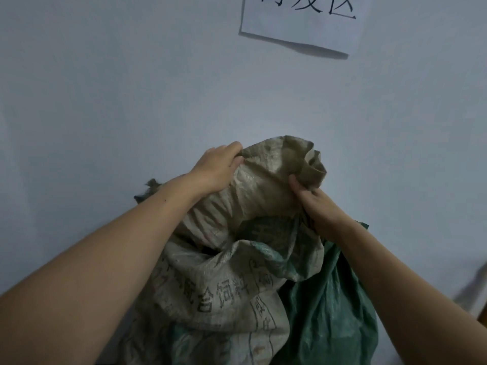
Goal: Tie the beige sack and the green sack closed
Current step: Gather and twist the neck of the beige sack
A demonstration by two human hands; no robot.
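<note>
The beige woven sack (224, 280), printed with dark characters, stands against the wall with its mouth bunched upward. My left hand (218, 167) grips the gathered top edge on the left. My right hand (321, 206) pinches the crumpled fabric on the right side of the mouth. The green sack (329, 306) stands right beside the beige one, on its right, partly hidden behind my right forearm; its top cannot be seen clearly.
A pale wall (131, 88) rises directly behind the sacks. A white paper sign (303, 22) with black characters hangs on it at the upper right. A frayed dark scrap (151, 184) shows behind my left forearm.
</note>
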